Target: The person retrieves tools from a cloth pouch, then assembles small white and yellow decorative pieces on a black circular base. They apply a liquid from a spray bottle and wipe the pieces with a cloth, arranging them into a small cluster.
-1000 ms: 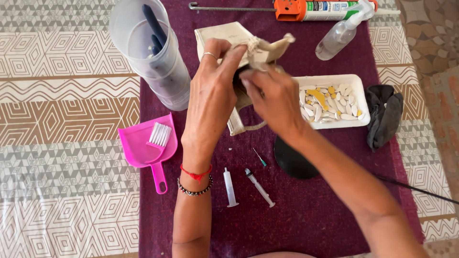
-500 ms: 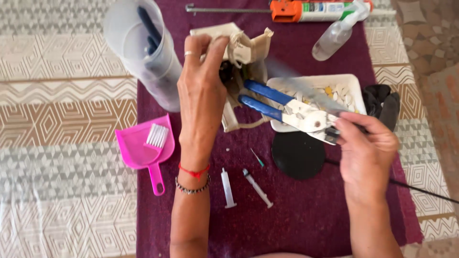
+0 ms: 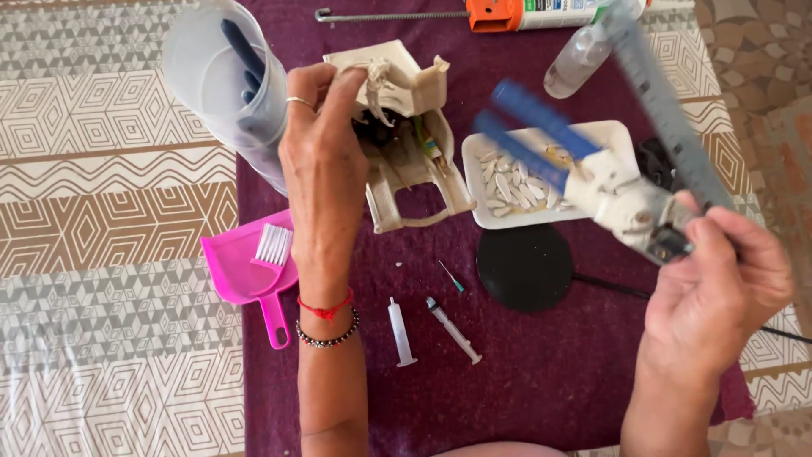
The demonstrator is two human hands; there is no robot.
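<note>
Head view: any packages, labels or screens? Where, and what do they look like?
Labelled sealant cartridge: top edge of the maroon cloth, lying sideways; orange end, white body with green label patches.
Clear plastic spray bottle: just below the cartridge, lying tilted; no label visible.
No screens or signs visible.

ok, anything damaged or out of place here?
Yes. The cream plastic housing under the left hand is cracked open, edges jagged, wiring exposed. White fragments lie in the white tray. Two syringes lie loose on the cloth.
</note>
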